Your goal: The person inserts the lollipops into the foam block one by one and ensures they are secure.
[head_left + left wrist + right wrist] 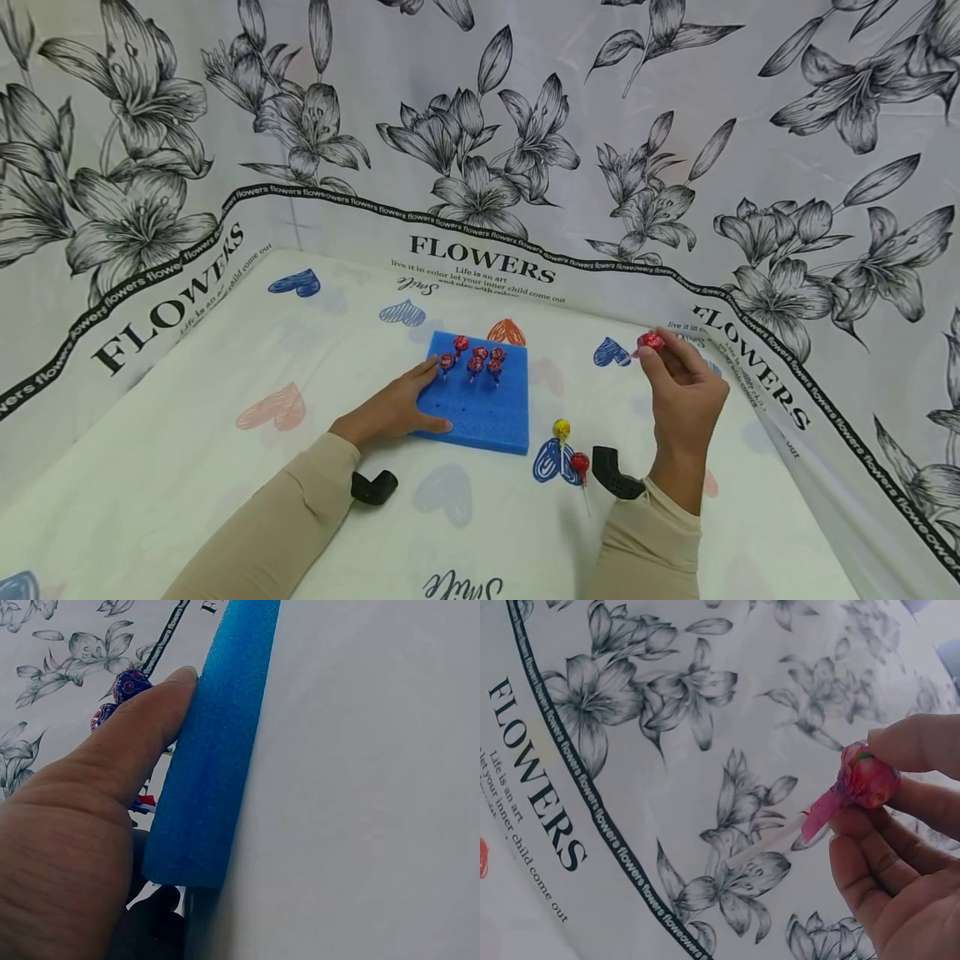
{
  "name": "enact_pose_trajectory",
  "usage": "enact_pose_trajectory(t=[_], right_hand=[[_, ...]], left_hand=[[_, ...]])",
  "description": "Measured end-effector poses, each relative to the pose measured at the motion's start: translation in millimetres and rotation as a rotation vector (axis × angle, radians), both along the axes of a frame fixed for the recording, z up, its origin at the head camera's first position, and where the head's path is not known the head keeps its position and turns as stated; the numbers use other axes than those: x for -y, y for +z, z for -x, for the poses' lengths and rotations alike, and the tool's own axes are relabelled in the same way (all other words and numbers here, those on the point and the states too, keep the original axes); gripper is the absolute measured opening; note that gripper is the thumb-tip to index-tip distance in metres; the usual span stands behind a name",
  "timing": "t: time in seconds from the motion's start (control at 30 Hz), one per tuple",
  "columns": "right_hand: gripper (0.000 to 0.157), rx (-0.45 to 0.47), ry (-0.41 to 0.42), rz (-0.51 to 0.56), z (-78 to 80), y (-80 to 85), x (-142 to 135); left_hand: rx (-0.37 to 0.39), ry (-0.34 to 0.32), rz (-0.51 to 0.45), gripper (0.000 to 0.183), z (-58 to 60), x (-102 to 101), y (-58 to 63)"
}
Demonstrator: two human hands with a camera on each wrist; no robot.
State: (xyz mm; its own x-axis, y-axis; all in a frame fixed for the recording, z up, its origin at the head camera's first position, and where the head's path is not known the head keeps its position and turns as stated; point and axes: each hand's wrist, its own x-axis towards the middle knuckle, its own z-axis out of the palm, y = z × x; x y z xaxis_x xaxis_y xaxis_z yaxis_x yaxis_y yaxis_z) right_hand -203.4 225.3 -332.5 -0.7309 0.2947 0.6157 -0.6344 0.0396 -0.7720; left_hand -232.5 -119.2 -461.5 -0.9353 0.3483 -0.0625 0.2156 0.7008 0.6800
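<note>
A blue foam block (487, 425) lies flat, with several red-wrapped lollipops (476, 365) standing on their sticks in its far part. Small holes show in its nearer part. My left hand (397, 404) rests at the block's left side, fingers stretched along the edge and thumb lying over the near left part. The left wrist view shows the thumb (150, 727) straight against the foam. Raised to the right of the block, my right hand (686, 392) pinches a red lollipop (870, 776) by its wrapped head. Its white stick points away from the fingers.
Right of the block, a yellow lollipop (562, 429) and a red lollipop (580, 463) lie on the heart-print cloth (322, 450). A black wrist mount (373, 487) sits by each forearm. Flower-printed curtains (480, 108) stand behind and at the sides.
</note>
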Motion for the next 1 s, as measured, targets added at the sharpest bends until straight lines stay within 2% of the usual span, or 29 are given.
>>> enact_pose_trajectory(t=[0.2,0.43,0.67,1.0], right_hand=[[0.029,-0.159,0.063,0.062,-8.1,9.5,2.8],[0.028,-0.306,0.048,0.141,-17.5,20.8,9.3],[0.029,-0.33,-0.001,0.166,-27.7,30.3,19.2],[0.029,-0.407,0.102,0.175,-39.9,41.4,42.7]], left_hand=[[-0.003,-0.006,-0.007,0.11,-0.8,1.1,-0.8],[-0.005,-0.008,-0.003,0.111,0.7,1.9,-3.1],[0.002,-0.011,-0.009,0.11,1.2,1.9,-2.4],[-0.005,-0.007,-0.019,0.11,0.7,2.4,-2.2]])
